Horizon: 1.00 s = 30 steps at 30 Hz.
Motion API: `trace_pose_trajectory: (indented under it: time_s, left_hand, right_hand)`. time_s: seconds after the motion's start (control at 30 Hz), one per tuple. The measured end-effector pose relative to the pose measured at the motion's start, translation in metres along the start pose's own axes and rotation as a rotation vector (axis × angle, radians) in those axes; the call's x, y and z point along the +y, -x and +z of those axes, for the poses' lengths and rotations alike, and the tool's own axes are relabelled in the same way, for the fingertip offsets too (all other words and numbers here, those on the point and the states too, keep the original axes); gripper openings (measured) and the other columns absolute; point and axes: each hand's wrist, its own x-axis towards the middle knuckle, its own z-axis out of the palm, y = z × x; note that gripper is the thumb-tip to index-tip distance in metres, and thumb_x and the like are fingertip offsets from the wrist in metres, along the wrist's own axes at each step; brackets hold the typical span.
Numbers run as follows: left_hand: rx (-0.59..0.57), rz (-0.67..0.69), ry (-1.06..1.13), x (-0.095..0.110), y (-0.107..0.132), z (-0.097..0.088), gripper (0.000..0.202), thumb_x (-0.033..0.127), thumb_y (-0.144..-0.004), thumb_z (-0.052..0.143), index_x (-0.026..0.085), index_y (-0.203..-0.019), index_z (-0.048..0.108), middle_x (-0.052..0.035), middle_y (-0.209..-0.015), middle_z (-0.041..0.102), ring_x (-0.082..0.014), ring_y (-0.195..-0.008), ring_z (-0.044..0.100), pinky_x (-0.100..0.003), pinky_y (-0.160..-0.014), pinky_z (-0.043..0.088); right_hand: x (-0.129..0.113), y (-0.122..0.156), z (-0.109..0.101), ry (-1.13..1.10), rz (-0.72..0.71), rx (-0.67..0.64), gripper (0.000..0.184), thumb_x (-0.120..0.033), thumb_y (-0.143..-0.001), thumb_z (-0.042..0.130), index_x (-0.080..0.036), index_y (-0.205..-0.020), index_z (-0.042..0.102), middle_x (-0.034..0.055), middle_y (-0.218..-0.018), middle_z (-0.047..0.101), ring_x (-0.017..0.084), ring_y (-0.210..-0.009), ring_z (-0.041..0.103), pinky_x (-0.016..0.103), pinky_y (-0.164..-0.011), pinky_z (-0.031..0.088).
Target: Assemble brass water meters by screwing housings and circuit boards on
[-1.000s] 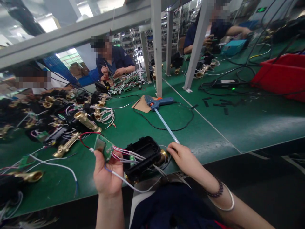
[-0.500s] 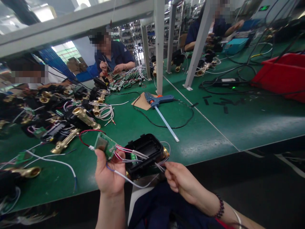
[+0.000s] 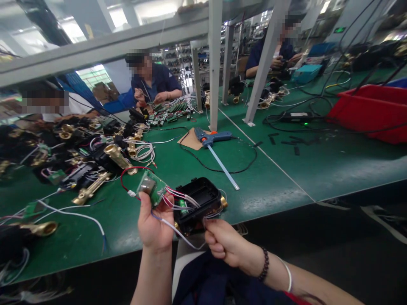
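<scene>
My left hand [image 3: 156,226] is closed on a green circuit board [image 3: 151,186], thumb at its lower left edge. Red, white and grey wires run from the board into an open black plastic housing [image 3: 199,195] at the table's front edge. Inside the housing a small green cylindrical part [image 3: 182,205] shows, and a brass fitting [image 3: 224,201] sticks out at its right end. My right hand [image 3: 222,239] pinches a grey cable [image 3: 205,221] in front of the housing. A white cable [image 3: 173,228] with a blue wire end hangs from the board toward my right hand.
A blue glue gun [image 3: 213,137] with a long glue stick lies on cardboard [image 3: 190,140] behind the housing. Brass-and-black meter bodies [image 3: 92,186] pile up at left. A red bin [image 3: 369,110] stands at right near scattered black strips [image 3: 295,142]. Co-workers sit across the table.
My right hand has moved left along the front of the housing with the cable. My left hand and the board appear a little further right and closer to the housing.
</scene>
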Motion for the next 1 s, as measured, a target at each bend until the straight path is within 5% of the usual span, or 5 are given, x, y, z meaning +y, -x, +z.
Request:
trace_pose_trajectory:
  time_s: [0.3,0.5,0.67,0.83,1.0]
  left_hand:
    - [-0.042,-0.119,0.041,-0.012,0.001,0.009,0.036,0.028,-0.095,0.041,0.02,-0.075,0.07,-0.0017,-0.067,0.072,-0.0118,-0.057,0.068,-0.017,-0.057,0.056]
    - [-0.072,-0.195,0.175,0.005,-0.011,-0.002,0.046,0.036,-0.097,0.033,0.014,-0.075,0.066,-0.0051,-0.072,0.071,-0.0102,-0.064,0.067,-0.017,-0.063,0.056]
    - [-0.095,-0.151,0.268,0.017,-0.014,-0.006,0.05,0.036,-0.098,0.026,0.015,-0.075,0.065,-0.0051,-0.072,0.071,-0.01,-0.065,0.066,-0.018,-0.065,0.056]
    - [0.176,-0.085,0.171,0.006,-0.009,-0.007,0.049,0.024,-0.098,0.024,0.014,-0.078,0.068,-0.0063,-0.073,0.072,-0.0116,-0.067,0.068,-0.02,-0.066,0.057]
    - [0.078,-0.316,-0.128,-0.003,0.006,-0.034,0.019,0.01,-0.084,0.053,0.016,-0.088,0.07,-0.0063,-0.086,0.073,-0.016,-0.074,0.069,-0.028,-0.071,0.058]
  right_hand:
    - [0.01,-0.017,0.0,-0.022,-0.355,0.049,0.03,-0.037,-0.064,0.067,-0.019,-0.056,0.043,-0.0072,-0.038,0.047,0.001,-0.025,0.023,0.017,-0.03,0.008]
    - [0.004,-0.013,0.001,-0.128,-0.566,0.074,0.03,-0.032,-0.049,0.076,-0.017,-0.068,0.058,-0.004,-0.057,0.057,0.008,-0.048,0.048,0.02,-0.047,0.039]
    - [-0.003,-0.016,-0.001,0.071,-0.907,0.088,0.035,-0.042,-0.06,0.074,-0.02,-0.085,0.063,0.0079,-0.096,0.07,0.025,-0.095,0.062,0.038,-0.089,0.046]
    - [-0.016,-0.014,-0.025,0.381,-0.923,0.245,0.043,-0.058,-0.073,0.058,-0.017,-0.082,0.062,0.0114,-0.083,0.071,0.028,-0.082,0.064,0.04,-0.08,0.049]
    - [-0.041,0.014,-0.067,0.509,-0.931,0.444,0.05,-0.062,-0.07,0.056,-0.017,-0.09,0.064,0.0107,-0.088,0.071,0.028,-0.082,0.064,0.039,-0.077,0.049]
